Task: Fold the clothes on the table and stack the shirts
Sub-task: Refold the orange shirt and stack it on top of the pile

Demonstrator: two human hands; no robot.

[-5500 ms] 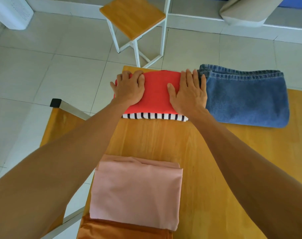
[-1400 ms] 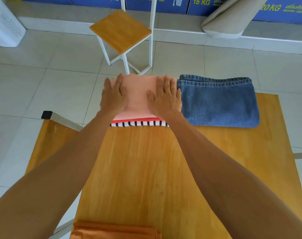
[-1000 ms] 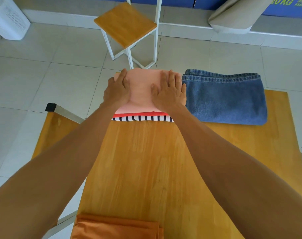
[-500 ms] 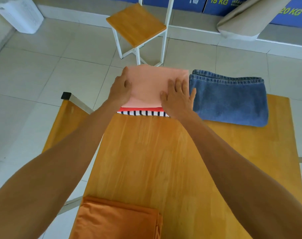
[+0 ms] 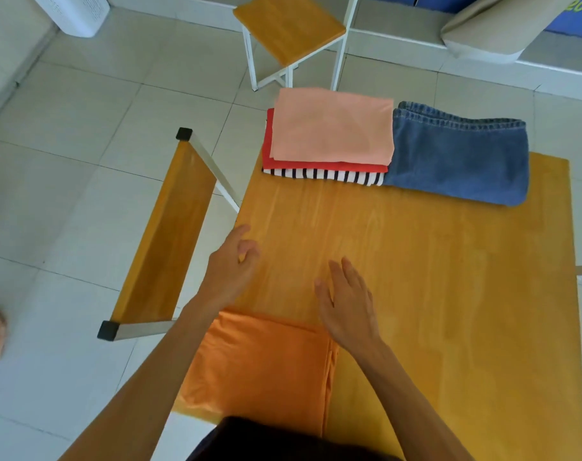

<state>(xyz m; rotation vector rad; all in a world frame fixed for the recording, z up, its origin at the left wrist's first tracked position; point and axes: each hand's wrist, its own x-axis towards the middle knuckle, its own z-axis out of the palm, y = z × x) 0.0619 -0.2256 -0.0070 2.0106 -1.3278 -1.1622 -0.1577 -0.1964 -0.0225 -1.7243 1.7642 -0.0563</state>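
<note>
Both hands are empty over the wooden table (image 5: 449, 294): the left hand (image 5: 231, 271) loosely curled, the right hand (image 5: 348, 304) open and flat. Just below their wrists lies the folded orange shirt (image 5: 259, 371), apparently the last one to stack. Well beyond the fingertips, the pink shirt (image 5: 333, 126) tops the red shirt (image 5: 268, 151) and striped shirt (image 5: 333, 174), with folded jeans (image 5: 459, 154) touching that pile's right side. Next, the hands likely need to lift the orange shirt by both edges.

Two bare forearms reach forward; left hand (image 5: 231, 267) loosely curled, right hand (image 5: 348, 306) spread, both empty.
</note>
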